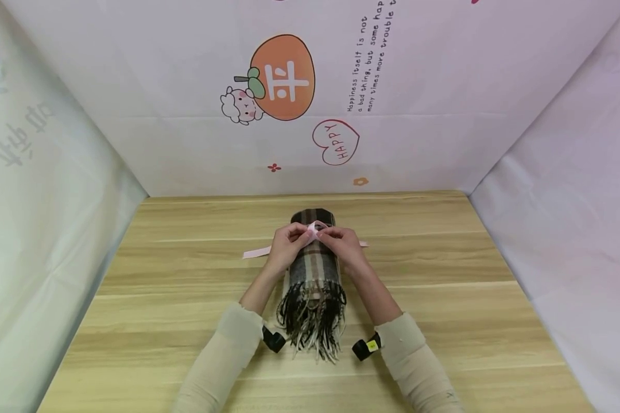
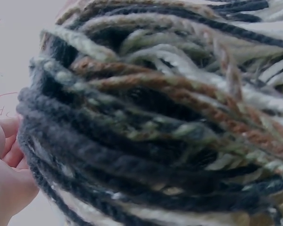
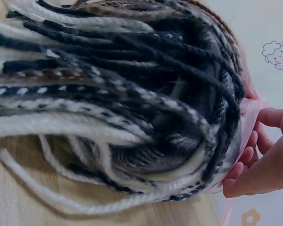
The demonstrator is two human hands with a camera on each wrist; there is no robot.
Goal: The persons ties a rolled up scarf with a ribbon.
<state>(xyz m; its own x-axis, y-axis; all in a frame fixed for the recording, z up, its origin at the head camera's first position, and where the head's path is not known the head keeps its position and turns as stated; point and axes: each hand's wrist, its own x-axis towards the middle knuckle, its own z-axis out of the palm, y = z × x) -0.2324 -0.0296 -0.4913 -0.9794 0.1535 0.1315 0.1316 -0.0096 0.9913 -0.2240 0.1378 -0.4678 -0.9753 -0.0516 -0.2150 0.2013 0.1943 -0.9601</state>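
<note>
A rolled plaid scarf (image 1: 314,269) in black, grey, white and brown lies lengthwise on the table, its fringe (image 1: 315,321) toward the person. Around its upper part runs a pink ribbon (image 1: 257,252), with one tail out on each side. On top of the roll, my left hand (image 1: 287,244) and right hand (image 1: 345,244) meet and pinch the ribbon's looped middle between thumbs and fingers. The right wrist view shows the ribbon (image 3: 250,125) beside the right hand's fingers. In the left wrist view, fringe strands hide most of the left hand (image 2: 9,174).
The wooden table (image 1: 186,344) surrounds the scarf. A white printed backdrop (image 1: 418,143) stands behind it, with white sheets on both sides. Black wrist devices (image 1: 361,349) sit under the sleeves, near the fringe.
</note>
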